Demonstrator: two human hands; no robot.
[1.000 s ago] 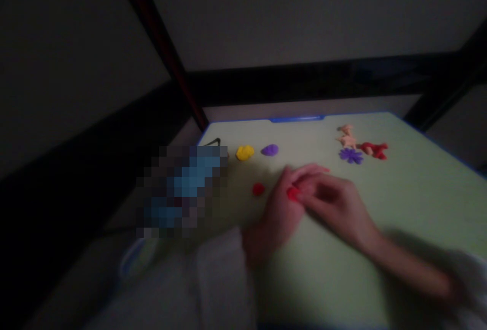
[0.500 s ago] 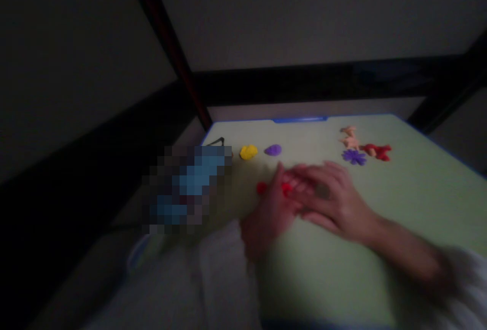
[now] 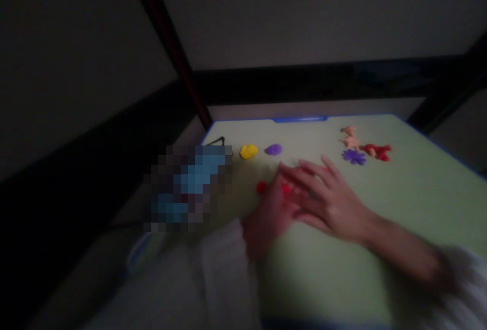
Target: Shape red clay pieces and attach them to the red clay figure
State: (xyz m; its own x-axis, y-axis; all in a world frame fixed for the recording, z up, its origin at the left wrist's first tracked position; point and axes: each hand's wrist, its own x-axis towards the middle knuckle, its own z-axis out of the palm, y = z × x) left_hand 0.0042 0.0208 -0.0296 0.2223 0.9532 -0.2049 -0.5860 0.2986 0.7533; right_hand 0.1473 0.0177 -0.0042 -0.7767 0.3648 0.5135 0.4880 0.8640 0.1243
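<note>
A small lump of red modelling clay (image 3: 286, 189) shows between my two hands, partly covered by fingers. My left hand (image 3: 268, 221) cups it from below, thumb up and fingers mostly hidden behind my right hand. Over the left palm lies my right hand (image 3: 335, 203), its fingers stretched out and spread, the tips close to the clay and blurred. On the board just left of my left thumb is a round red piece (image 3: 262, 187). Beyond my hands sit a yellow lump (image 3: 248, 151) and a purple lump (image 3: 273, 149).
The pale board (image 3: 323, 279) has a blue rim. At its far right lie a peach-coloured figure (image 3: 350, 140), a purple flower-like piece (image 3: 354, 156) and a red figure (image 3: 378, 152). A pixelated blue object (image 3: 198, 173) covers the left edge. A wall rises behind.
My right hand's fingers have straightened and spread, with the fingertips shifted a little left across my left hand. My left hand and the pieces on the board stay in place.
</note>
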